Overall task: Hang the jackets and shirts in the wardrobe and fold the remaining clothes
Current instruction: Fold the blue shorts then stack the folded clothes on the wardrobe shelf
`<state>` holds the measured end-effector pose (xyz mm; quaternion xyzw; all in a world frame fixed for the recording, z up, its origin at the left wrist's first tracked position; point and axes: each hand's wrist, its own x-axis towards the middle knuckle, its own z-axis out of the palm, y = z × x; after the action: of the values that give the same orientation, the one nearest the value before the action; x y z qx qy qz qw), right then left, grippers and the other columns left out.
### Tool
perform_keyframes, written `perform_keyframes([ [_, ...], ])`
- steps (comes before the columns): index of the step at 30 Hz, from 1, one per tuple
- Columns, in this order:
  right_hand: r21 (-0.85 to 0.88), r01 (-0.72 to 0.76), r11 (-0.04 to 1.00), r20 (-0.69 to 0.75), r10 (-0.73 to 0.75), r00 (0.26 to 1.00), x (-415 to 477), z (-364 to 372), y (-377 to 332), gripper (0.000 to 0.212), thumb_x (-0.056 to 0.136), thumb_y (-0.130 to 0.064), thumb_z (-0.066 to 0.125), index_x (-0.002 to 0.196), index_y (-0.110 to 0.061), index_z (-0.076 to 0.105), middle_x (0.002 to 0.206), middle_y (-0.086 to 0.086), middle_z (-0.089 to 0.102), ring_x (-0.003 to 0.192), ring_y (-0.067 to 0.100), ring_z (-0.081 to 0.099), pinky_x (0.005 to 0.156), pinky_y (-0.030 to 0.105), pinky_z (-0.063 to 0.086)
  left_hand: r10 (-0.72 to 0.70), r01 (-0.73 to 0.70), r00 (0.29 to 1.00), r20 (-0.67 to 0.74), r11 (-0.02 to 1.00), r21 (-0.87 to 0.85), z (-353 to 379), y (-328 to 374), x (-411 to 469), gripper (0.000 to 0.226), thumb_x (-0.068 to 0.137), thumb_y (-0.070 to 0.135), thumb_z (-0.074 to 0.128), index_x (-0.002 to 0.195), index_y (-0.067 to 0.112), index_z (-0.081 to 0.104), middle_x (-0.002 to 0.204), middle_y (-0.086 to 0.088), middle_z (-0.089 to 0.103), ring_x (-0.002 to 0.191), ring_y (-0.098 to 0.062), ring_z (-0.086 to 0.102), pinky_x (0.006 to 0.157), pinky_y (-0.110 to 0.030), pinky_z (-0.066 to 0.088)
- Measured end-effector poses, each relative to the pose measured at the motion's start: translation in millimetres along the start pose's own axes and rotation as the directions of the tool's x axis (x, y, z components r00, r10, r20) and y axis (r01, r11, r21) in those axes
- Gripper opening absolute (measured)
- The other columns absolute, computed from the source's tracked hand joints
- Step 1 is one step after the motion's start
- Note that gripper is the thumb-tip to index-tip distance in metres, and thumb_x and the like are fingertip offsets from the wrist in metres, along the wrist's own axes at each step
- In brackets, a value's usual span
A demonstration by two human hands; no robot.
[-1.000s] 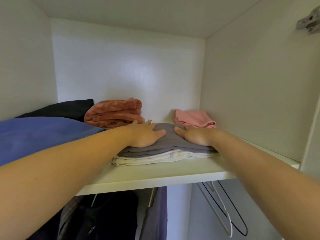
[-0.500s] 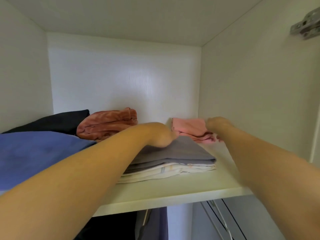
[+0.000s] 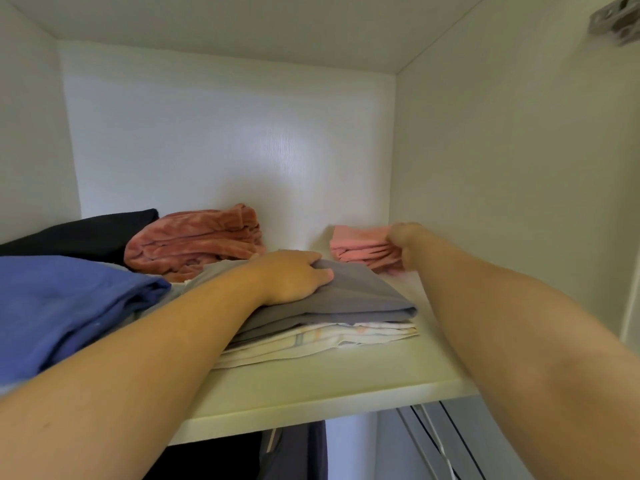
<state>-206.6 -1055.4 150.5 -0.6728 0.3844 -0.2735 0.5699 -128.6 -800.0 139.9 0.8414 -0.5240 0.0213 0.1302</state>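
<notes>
Shelf (image 3: 329, 375), upper compartment of a white wardrobe, seen from just below its front edge. Both bare forearms reach in over it.

Left hand (image 3: 298, 277): lies on top of the folded grey garment (image 3: 363, 296), mid-shelf. Fingers curl over a raised ridge of the grey cloth, thumb set against the near side of that ridge, so the cloth is pinched between them.

Grey garment sits on a folded pale printed cloth (image 3: 329, 337); the 2 form 1 stack, edges roughly flush at the right.

Right hand (image 3: 407, 239): further back, at the right end of the folded pink cloth (image 3: 356, 244). Fingers curl round that end and grip it; outline blurred, single fingers not separable. Pink cloth lies near the back wall, just behind and to the right of the grey stack, well short of the right side wall.

Other items on the shelf: rust-coloured plush garment (image 3: 197, 240), folded, behind and left of the grey stack; black garment (image 3: 79, 233) beside it at back left; blue garment (image 3: 62, 306) at front left, touching the left forearm.

Below the shelf: dark hanging clothes (image 3: 294, 452) and wire hangers (image 3: 433, 445) to their right. Metal hinge (image 3: 616, 19) at upper right.
</notes>
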Motion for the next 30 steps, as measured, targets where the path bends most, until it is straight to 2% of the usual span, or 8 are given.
perform_keyframes([
  [3, 0.187, 0.072, 0.980, -0.083, -0.057, 0.995, 0, 2, -18, 0.029, 0.108, -0.017, 0.028, 0.103, -0.007, 0.054, 0.081, 0.015, 0.060, 0.059, 0.024, 0.060, 0.044, 0.023, 0.049, -0.011, 0.011, 1.000, -0.009, 1.000, -0.022, 1, -2, 2, 0.061, 0.102, 0.059, 0.040, 0.156, 0.030, 0.036, 0.163, 0.003, 0.036, 0.148, -0.023, 0.034, 0.122, -0.045, 0.025],
  [7, 0.216, 0.326, 0.920, -0.288, -0.259, 0.922, -1, 2, -64, 0.015, 0.106, -0.025, 0.042, 0.117, -0.015, 0.047, 0.106, 0.012, 0.056, 0.089, 0.019, 0.053, 0.064, 0.029, 0.047, -0.045, 0.038, 0.997, -0.063, 0.994, -0.105, 3, -6, 3, 0.073, 0.099, 0.062, 0.045, 0.159, 0.025, 0.028, 0.165, 0.000, 0.031, 0.150, -0.025, 0.033, 0.121, -0.044, 0.026],
  [10, 0.121, 0.454, 0.883, -0.267, -0.411, 0.872, -23, 2, -99, 0.010, 0.106, -0.025, 0.043, 0.110, -0.017, 0.045, 0.113, 0.012, 0.051, 0.099, 0.021, 0.051, 0.074, 0.026, 0.043, -0.066, 0.044, 0.991, -0.112, 0.980, -0.195, 3, -9, 3, 0.088, 0.093, 0.065, 0.055, 0.161, 0.020, 0.021, 0.166, -0.002, 0.028, 0.149, -0.026, 0.033, 0.119, -0.040, 0.030],
  [13, 0.215, 0.519, 0.827, -0.237, -0.471, 0.850, -55, 4, -128, 0.003, 0.102, -0.016, 0.049, 0.104, -0.018, 0.050, 0.107, 0.011, 0.054, 0.083, 0.025, 0.056, 0.062, 0.031, 0.049, -0.075, -0.008, 0.966, -0.245, 0.946, -0.324, 2, -9, 0, 0.106, 0.082, 0.059, 0.076, 0.160, 0.014, 0.019, 0.165, -0.005, 0.026, 0.150, -0.026, 0.029, 0.118, -0.037, 0.029],
  [16, 0.340, 0.492, 0.801, -0.168, -0.463, 0.870, -92, 13, -149, 0.029, 0.102, -0.006, 0.044, 0.076, -0.017, 0.052, 0.078, 0.007, 0.059, 0.052, 0.017, 0.050, 0.037, 0.024, 0.047, -0.121, -0.094, 0.898, -0.424, 0.887, -0.452, -5, -7, -2, 0.129, 0.070, 0.057, 0.087, 0.162, 0.013, 0.008, 0.168, -0.009, 0.015, 0.156, -0.030, 0.013, 0.125, -0.043, 0.021],
  [20, 0.544, 0.394, 0.741, -0.006, -0.466, 0.885, -142, 27, -168, 0.031, 0.101, 0.003, 0.040, 0.080, -0.014, 0.055, 0.072, 0.010, 0.062, 0.056, 0.018, 0.061, 0.035, 0.024, 0.049, -0.207, -0.153, 0.716, -0.667, 0.885, -0.439, -31, -1, -2, 0.152, 0.058, 0.070, 0.086, 0.160, 0.021, -0.015, 0.171, -0.009, -0.008, 0.157, -0.028, -0.004, 0.126, -0.052, 0.009],
  [26, 0.669, 0.288, 0.685, 0.146, -0.502, 0.853, -181, 44, -172, 0.029, 0.095, 0.012, 0.037, 0.085, -0.007, 0.057, 0.079, 0.012, 0.059, 0.073, 0.016, 0.057, 0.047, 0.027, 0.059, -0.253, -0.068, 0.433, -0.865, 0.948, -0.311, -52, -34, -20, 0.126, 0.069, 0.036, 0.089, 0.161, 0.024, 0.003, 0.155, -0.010, 0.038, 0.144, -0.032, 0.035, 0.122, -0.059, 0.017],
  [30, 0.596, 0.232, 0.769, 0.151, -0.391, 0.908, -182, 39, -155, 0.028, 0.095, 0.007, 0.040, 0.083, -0.005, 0.063, 0.072, 0.007, 0.059, 0.067, 0.016, 0.058, 0.046, 0.030, 0.058, -0.060, -0.014, 0.447, -0.892, 0.997, -0.074, -58, -62, -38, 0.074, 0.067, 0.012, 0.079, 0.135, 0.016, 0.052, 0.121, -0.013, 0.053, 0.106, -0.040, 0.055, 0.092, -0.048, 0.043],
])
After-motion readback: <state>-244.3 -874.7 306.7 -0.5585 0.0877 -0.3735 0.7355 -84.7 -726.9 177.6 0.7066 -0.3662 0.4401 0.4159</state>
